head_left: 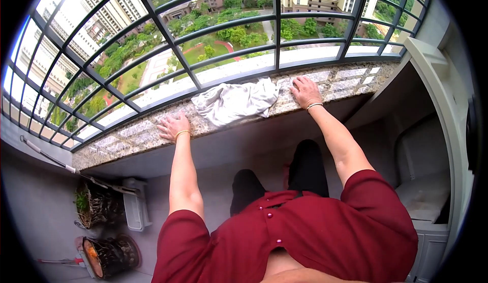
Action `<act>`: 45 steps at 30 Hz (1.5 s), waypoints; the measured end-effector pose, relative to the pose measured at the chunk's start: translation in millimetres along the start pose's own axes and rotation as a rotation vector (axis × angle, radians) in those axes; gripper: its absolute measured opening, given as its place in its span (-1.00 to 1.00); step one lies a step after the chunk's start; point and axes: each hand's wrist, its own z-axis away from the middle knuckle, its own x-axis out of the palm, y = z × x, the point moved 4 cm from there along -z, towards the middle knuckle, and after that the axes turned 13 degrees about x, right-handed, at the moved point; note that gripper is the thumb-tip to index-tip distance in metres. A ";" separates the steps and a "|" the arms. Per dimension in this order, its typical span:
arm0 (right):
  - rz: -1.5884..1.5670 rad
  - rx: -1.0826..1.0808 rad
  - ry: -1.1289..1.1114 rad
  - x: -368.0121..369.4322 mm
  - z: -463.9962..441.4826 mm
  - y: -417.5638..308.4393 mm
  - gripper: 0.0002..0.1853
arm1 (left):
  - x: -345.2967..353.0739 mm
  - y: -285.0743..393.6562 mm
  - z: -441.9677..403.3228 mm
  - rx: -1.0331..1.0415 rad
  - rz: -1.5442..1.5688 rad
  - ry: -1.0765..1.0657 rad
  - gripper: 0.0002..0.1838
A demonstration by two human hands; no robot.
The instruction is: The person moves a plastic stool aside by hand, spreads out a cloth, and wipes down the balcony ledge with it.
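A crumpled white cloth (236,101) lies on the speckled granite sill (127,138), between my two hands. To its left, my left hand (174,126) rests on the sill with its fingers spread and nothing in it. My right hand (306,92) lies on the sill just right of the cloth, fingers apart and holding nothing. A small gap separates each hand from the cloth. Each wrist has a thin bracelet.
Dark metal window bars (203,31) rise behind the sill. At lower left are two plant pots (119,255), a pale plastic bin (134,206) and a long pole (51,158). A light frame (437,95) stands at the right.
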 end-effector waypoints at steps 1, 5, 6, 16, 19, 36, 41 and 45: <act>-0.016 0.009 -0.012 -0.2 0.0 -0.4 -0.62 | 1.9 -0.6 -0.4 0.016 -0.027 0.003 -0.28; -0.009 0.000 0.016 3.2 0.7 1.5 -0.62 | 1.8 1.3 0.9 0.045 -0.073 0.007 -0.29; -0.005 0.000 0.025 3.3 1.0 1.6 -0.62 | 0.3 2.2 2.0 0.048 -0.088 0.002 -0.29; -0.010 0.001 0.024 1.0 1.8 1.6 -0.62 | -10.7 9.1 8.3 0.065 -0.105 -0.024 -0.31; -0.012 0.001 0.033 2.1 1.5 2.1 -0.63 | -9.6 8.7 7.8 0.063 -0.107 -0.030 -0.32; -1.080 -0.312 -0.494 -144.4 27.8 -118.5 -0.52 | -4.7 5.8 5.9 0.088 -0.105 0.033 -0.35; -1.258 -0.961 -0.594 -279.3 72.4 -177.2 -0.42 | -8.7 8.2 6.6 0.086 -0.125 0.019 -0.34; -1.563 -1.097 -0.566 -345.5 114.0 -198.5 -0.53 | -10.5 7.4 8.1 0.085 -0.098 0.016 -0.33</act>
